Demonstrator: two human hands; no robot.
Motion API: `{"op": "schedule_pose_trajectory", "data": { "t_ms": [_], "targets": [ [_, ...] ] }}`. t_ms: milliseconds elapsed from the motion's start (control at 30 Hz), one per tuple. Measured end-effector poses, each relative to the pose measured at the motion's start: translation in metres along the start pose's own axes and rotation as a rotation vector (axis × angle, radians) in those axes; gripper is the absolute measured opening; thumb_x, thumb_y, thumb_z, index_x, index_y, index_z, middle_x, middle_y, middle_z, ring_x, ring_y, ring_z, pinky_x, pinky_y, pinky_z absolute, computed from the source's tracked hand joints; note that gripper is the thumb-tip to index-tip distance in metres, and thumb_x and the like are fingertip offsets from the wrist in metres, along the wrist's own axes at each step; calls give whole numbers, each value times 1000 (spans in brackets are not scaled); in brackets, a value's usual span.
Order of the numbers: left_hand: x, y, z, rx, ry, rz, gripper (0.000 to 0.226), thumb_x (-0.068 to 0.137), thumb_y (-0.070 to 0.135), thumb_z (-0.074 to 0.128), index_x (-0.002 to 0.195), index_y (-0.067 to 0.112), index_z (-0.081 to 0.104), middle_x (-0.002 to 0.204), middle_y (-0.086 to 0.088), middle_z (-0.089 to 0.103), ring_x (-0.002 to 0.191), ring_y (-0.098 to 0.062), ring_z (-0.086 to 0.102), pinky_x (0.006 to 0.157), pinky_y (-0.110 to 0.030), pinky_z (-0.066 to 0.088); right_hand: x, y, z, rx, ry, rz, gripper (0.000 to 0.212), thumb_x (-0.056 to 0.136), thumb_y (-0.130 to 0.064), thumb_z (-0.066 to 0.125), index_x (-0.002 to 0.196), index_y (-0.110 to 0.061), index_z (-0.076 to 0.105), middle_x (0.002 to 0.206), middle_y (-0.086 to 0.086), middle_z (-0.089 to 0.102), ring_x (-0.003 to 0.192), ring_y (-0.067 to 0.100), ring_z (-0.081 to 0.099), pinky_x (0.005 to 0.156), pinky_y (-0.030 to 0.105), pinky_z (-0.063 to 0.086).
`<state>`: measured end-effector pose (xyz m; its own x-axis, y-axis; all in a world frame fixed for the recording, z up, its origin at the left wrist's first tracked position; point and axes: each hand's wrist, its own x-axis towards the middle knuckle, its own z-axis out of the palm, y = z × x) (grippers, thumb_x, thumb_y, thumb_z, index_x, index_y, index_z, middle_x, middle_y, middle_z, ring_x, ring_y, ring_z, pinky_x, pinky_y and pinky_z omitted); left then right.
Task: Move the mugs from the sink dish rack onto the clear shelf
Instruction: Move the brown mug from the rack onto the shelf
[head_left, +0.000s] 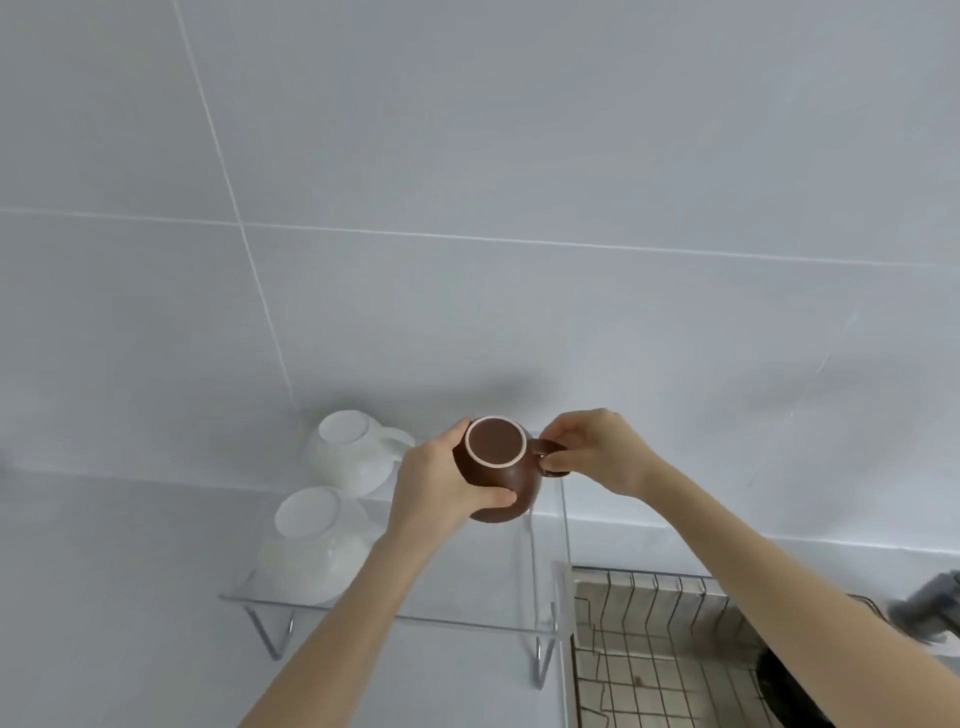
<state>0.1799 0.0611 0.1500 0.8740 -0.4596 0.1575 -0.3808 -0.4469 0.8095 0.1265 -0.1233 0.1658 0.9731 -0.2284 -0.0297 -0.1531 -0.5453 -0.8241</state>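
A brown mug (496, 457) is upside down over the back right part of the clear shelf (467, 597); whether its rim touches the shelf I cannot tell. My left hand (441, 480) wraps the mug's body from the left. My right hand (592, 449) pinches its handle on the right. Two white mugs stand upside down on the shelf's left side, one at the back (353, 449) and one in front (314, 540). The wire dish rack (654, 639) sits over the sink at the lower right, with no mugs visible in it.
A white tiled wall rises behind the shelf. The white counter runs to the left of the shelf. A grey tap (930, 603) and a dark object (789, 686) lie at the right edge by the rack.
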Motion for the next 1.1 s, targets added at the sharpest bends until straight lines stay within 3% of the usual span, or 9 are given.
{"op": "schedule_pose_trajectory", "data": {
  "t_ms": [133, 267, 400, 567, 700, 800, 967, 1100],
  "targets": [
    [12, -17, 0, 41, 42, -56, 69, 47, 26, 86, 111, 26, 60, 85, 9, 64, 84, -14, 57, 72, -23, 43, 28, 4, 14, -10, -49, 17, 19, 68, 8, 67, 72, -10, 64, 67, 1, 67, 55, 6, 63, 66, 19, 53],
    [20, -28, 7, 21, 86, -98, 61, 50, 24, 85, 107, 26, 64, 94, 3, 73, 90, -18, 64, 77, -29, 51, 47, 10, 19, -56, -77, 27, 20, 70, 7, 66, 74, -11, 62, 67, -2, 65, 49, -6, 58, 55, 5, 45],
    [28, -30, 15, 12, 141, -90, 46, 62, 20, 78, 106, 18, 68, 101, -2, 75, 97, -22, 65, 82, -31, 50, 54, 26, 20, -36, -76, 65, 19, 70, 7, 65, 71, -12, 64, 61, 0, 68, 55, 11, 63, 60, 13, 49],
    [28, -27, 21, -4, 144, -63, 37, 62, 18, 78, 98, 19, 71, 92, -1, 76, 87, -21, 65, 75, -26, 46, 56, 32, 14, 10, -93, 69, 27, 72, 12, 63, 69, -14, 61, 66, 1, 66, 50, 4, 63, 58, 11, 51],
    [26, -28, 24, -1, 170, -48, 34, 63, 20, 79, 95, 17, 71, 85, -4, 76, 73, -20, 58, 66, -20, 39, 58, 34, 14, -24, -105, 58, 27, 72, 9, 64, 70, -17, 62, 69, 1, 66, 57, 9, 63, 66, 18, 52],
    [25, -28, 25, -7, 185, -38, 31, 63, 20, 79, 93, 16, 72, 81, -5, 75, 68, -17, 52, 61, -19, 34, 57, 35, 15, -14, -100, 63, 26, 73, 10, 63, 72, -16, 61, 71, 3, 66, 55, 7, 63, 64, 16, 52],
    [25, -32, 27, 6, 191, -31, 36, 64, 21, 79, 98, 16, 70, 85, -6, 73, 67, -16, 48, 61, -17, 30, 52, 32, 17, -68, -82, 38, 19, 76, 4, 61, 87, -11, 63, 87, 8, 67, 73, 16, 65, 79, 26, 51],
    [23, -33, 33, 77, 168, -45, 45, 71, 23, 75, 113, 13, 61, 111, -7, 67, 102, -25, 58, 85, -27, 41, 34, 32, 7, -222, -23, 15, 36, 83, -5, 57, 118, -14, 55, 119, 6, 62, 114, 17, 55, 99, 28, 41]
  ]
}}
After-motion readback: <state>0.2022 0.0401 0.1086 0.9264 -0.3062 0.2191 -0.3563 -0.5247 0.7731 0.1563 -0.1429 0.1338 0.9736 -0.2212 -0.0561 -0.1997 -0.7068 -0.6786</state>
